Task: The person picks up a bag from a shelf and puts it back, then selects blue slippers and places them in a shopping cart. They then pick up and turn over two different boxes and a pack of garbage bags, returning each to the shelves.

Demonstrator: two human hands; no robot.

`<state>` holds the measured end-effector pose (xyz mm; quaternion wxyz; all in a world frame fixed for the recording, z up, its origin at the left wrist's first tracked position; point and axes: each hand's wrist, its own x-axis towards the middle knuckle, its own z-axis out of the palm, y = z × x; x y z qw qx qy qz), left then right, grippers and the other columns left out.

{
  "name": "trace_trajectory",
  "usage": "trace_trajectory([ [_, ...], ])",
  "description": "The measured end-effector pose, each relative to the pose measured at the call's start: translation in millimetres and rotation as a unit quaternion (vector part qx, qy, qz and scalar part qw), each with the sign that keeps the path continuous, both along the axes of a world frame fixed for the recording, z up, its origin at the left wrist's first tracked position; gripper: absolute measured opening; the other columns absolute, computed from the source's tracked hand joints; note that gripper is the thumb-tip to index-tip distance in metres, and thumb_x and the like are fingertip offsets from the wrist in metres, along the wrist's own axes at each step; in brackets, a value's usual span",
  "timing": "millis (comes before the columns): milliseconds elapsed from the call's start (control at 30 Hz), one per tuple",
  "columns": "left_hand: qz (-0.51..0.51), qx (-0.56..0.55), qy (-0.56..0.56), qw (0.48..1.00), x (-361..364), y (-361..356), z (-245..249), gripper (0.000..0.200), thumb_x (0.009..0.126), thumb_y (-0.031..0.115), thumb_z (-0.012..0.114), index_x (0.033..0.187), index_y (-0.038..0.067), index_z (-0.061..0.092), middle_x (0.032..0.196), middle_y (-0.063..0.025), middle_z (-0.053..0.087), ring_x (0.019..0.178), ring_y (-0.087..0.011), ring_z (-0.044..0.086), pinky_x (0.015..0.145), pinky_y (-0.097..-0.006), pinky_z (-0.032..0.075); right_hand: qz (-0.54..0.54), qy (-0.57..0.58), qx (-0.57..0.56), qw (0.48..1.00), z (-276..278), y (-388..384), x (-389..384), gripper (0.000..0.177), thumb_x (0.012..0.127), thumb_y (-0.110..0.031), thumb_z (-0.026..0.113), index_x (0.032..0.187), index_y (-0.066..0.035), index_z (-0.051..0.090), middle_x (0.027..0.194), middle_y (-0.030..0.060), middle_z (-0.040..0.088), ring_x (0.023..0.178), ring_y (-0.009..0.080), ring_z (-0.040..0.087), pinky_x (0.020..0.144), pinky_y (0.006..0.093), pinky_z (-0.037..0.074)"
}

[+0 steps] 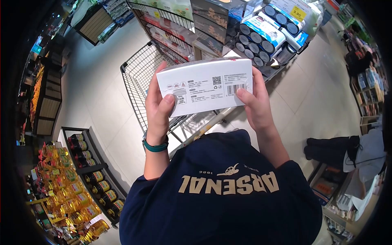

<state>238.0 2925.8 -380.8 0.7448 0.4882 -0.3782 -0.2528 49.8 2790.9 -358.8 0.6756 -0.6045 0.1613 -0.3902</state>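
Observation:
A white rectangular box (204, 92) is held up level in front of my chest, its printed side with a barcode and a QR code turned toward me. My left hand (160, 100) grips its left end, the thumb lying on the printed face and the fingers behind. On the right end, my right hand (258, 98) holds it the same way, thumb beside the barcode. Most fingers of both hands are hidden behind the box. Below and behind it stands a wire shopping cart (136, 79), with its handle (208, 126) close to my body.
Ahead is a display of rolls in blue-and-white packs (261, 34) and dark boxes (210, 20). Yellow oil bottles (67, 183) and a rack of dark bottles (102, 188) stand at the lower left. A person in dark trousers (332, 149) is at the right, near shelves (365, 87).

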Motion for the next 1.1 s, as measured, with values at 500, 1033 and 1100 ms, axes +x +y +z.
trace_trajectory([
  [500, 0.005, 0.005, -0.019, 1.0, -0.9, -2.2, 1.3, 0.095, 0.079, 0.05, 0.066, 0.149, -0.002, 0.031, 0.134, -0.0199, 0.054, 0.126, -0.0281, 0.052, 0.107, -0.0405, 0.037, -0.033, -0.004, -0.013, 0.999, -5.3, -4.1, 0.3, 0.054, 0.092, -0.026, 0.06, 0.134, 0.002, 0.041, 0.13, 0.0166, 0.052, 0.117, 0.0205, 0.051, 0.103, 0.0359, 0.039],
  [1033, -0.027, -0.013, -0.012, 0.999, -2.8, 1.2, 0.0, 0.095, 0.077, 0.046, 0.069, 0.15, 0.0, 0.03, 0.136, -0.0193, 0.05, 0.129, -0.0297, 0.048, 0.109, -0.0408, 0.035, -0.067, -0.005, -0.026, 0.997, -5.2, -1.0, -0.1, 0.043, 0.093, -0.023, 0.053, 0.127, 0.002, 0.047, 0.115, 0.0124, 0.058, 0.105, 0.0153, 0.055, 0.095, 0.0307, 0.042],
  [1100, -0.027, -0.012, -0.013, 0.999, -3.2, 2.6, -0.3, 0.095, 0.077, 0.046, 0.069, 0.15, 0.0, 0.03, 0.136, -0.0195, 0.05, 0.13, -0.0298, 0.048, 0.109, -0.0409, 0.034, -0.063, -0.003, -0.024, 0.998, -6.8, -1.7, -1.3, 0.043, 0.093, -0.023, 0.053, 0.127, 0.003, 0.047, 0.115, 0.0127, 0.059, 0.105, 0.0155, 0.055, 0.095, 0.0308, 0.042],
])
